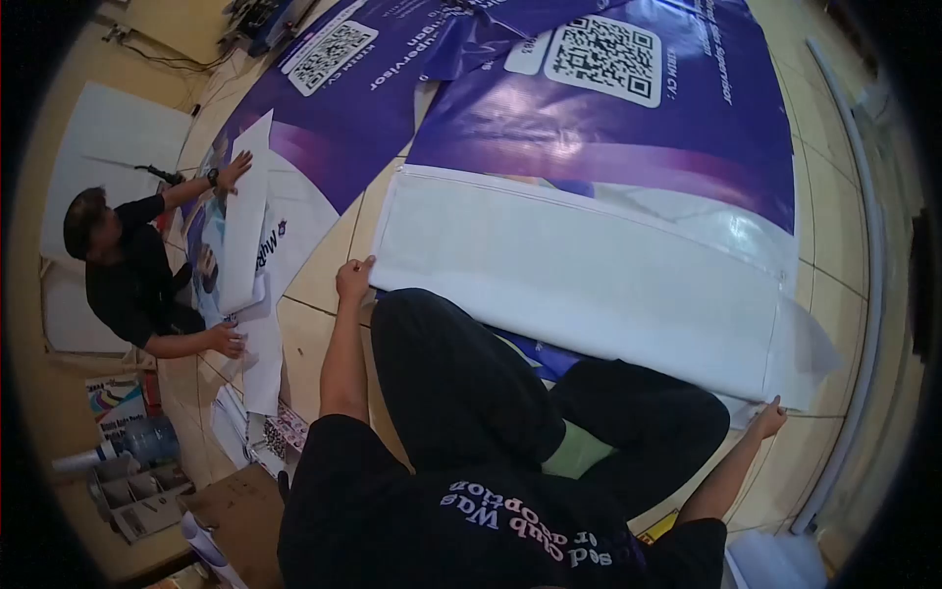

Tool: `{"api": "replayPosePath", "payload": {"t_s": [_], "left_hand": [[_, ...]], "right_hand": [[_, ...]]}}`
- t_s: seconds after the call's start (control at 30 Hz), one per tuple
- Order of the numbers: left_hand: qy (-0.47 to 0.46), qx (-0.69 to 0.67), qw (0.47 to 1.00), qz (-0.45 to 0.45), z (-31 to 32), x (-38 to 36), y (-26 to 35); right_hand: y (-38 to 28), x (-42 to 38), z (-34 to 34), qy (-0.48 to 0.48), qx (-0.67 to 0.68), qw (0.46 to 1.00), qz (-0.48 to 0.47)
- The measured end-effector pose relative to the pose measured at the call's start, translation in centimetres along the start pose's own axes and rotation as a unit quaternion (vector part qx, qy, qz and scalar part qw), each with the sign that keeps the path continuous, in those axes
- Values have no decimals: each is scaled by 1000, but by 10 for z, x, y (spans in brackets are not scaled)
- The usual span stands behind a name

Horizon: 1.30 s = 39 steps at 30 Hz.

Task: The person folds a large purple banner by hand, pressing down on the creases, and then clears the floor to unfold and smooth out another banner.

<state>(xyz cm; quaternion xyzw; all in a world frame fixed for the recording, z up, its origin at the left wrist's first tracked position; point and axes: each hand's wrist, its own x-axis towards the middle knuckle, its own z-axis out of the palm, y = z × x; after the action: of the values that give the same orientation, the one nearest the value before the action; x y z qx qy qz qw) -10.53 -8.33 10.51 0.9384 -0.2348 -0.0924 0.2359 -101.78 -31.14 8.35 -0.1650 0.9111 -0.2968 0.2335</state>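
Note:
A large purple printed banner (pixel 608 108) with a QR code lies spread on the tiled floor. Its near end is folded back, showing a broad white underside (pixel 579 265) in front of my crossed legs. At the left corner of this fold, my left hand (pixel 355 279) pinches the banner's edge between thumb and fingers. My right hand (pixel 770 418) grips the near right corner, fingers closed on the edge. Between the two hands the white flap lies stretched and fairly flat. Some blue printed material (pixel 538 355) shows under the fold by my knees.
A co-worker (pixel 132 265) at the left handles a second banner (pixel 339 108) with both hands, its near part folded. A grey pipe (pixel 854 147) runs along the right. Cardboard (pixel 235 515), a compartment tray (pixel 142 496) and a water bottle (pixel 147 439) stand at lower left.

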Motion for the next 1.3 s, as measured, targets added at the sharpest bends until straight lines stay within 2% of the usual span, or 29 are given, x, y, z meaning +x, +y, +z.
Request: {"api": "replayPosePath", "payload": {"t_s": [0.03,0.07,0.1,0.17,0.23,0.3,0.37,0.43,0.5,0.57,0.63,0.7,0.77,0.93,1.0,1.03,1.07,1.1,1.13,1.17,1.23,1.27,1.3], "left_hand": [[12,24,1000,-7,1,0,4],[21,48,998,-15,2,-1,4],[16,47,999,-18,2,-1,2],[65,35,997,16,7,-3,1],[66,34,997,30,13,0,-8],[84,1,995,59,12,-6,-4],[68,65,995,33,6,-12,3],[88,66,994,31,5,-18,11],[116,62,989,61,17,-6,-10],[133,48,987,73,25,-1,-24],[88,78,992,51,20,0,-21],[89,66,994,17,14,-14,3],[93,68,993,27,15,-17,5],[109,66,992,12,17,-17,7],[114,73,990,-21,24,-9,-2],[98,60,993,-22,21,-10,-2],[145,77,986,1,30,-3,-17],[218,64,972,66,20,-19,-2],[274,49,949,148,13,-26,7],[243,14,953,183,10,-29,12],[188,70,928,313,-1,-52,35],[136,109,928,330,2,-56,38],[78,148,922,349,5,-59,31]], "right_hand": [[6,-7,5,14,-25,988,-150],[12,-8,10,30,-53,954,-295],[13,-6,13,32,-57,952,-297],[33,6,18,-114,-19,959,-260],[47,18,20,-104,-9,941,-321],[38,6,10,-48,-145,918,-366],[37,3,14,-32,-74,926,-369],[35,-6,13,1,-119,921,-370],[40,-16,12,76,-147,900,-402],[28,-45,5,48,-137,942,-303],[51,-16,17,70,-115,943,-304],[51,-22,15,107,-125,927,-338],[56,-27,12,126,-110,923,-346],[62,-16,9,121,-115,922,-348],[73,13,15,43,-42,946,-319],[53,-11,6,-20,-35,979,-200],[80,26,17,-17,3,963,-271],[67,7,13,62,-119,938,-319],[46,-25,11,91,-132,932,-325],[17,-79,7,184,-215,863,-419],[-8,-127,-1,191,-305,784,-505],[-5,-127,8,178,-305,782,-514],[4,-124,13,115,-352,774,-513]]}}
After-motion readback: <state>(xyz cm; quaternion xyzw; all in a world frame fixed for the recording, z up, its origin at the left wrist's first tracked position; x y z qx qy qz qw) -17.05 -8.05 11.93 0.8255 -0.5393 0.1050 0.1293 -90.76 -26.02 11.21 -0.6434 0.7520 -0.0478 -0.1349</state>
